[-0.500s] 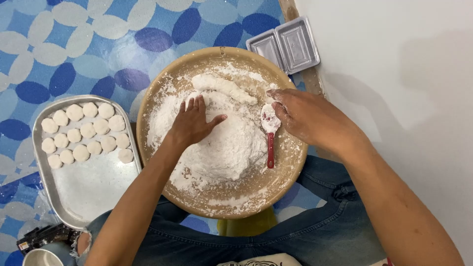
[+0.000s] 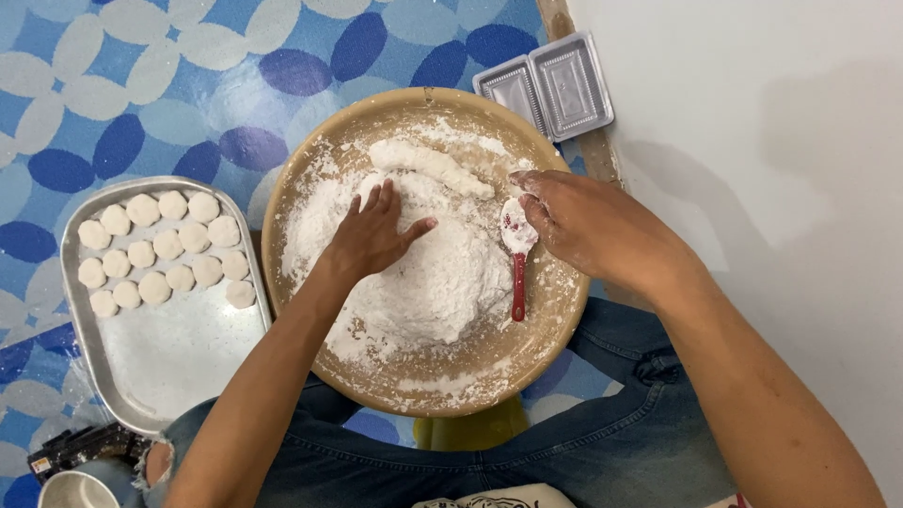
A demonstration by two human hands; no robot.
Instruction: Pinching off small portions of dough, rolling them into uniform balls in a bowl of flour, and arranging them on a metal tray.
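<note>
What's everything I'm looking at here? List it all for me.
round tray: one, tan, centre, on the person's lap
flour heap: one, white, middle of the round tray
dough roll: one, white, far side of the round tray
spoon: one, red handle, floured bowl, right of the heap
metal tray: one, silver, left of the round tray
dough discs: about fourteen, white, in rows on the metal tray's far half
plastic container: one, clear, open, top right by the wall
floor: blue with pale petal pattern
jeans: blue, bottom
left hand: flat on the flour heap
right hand: fingers by the spoon's bowl
</note>
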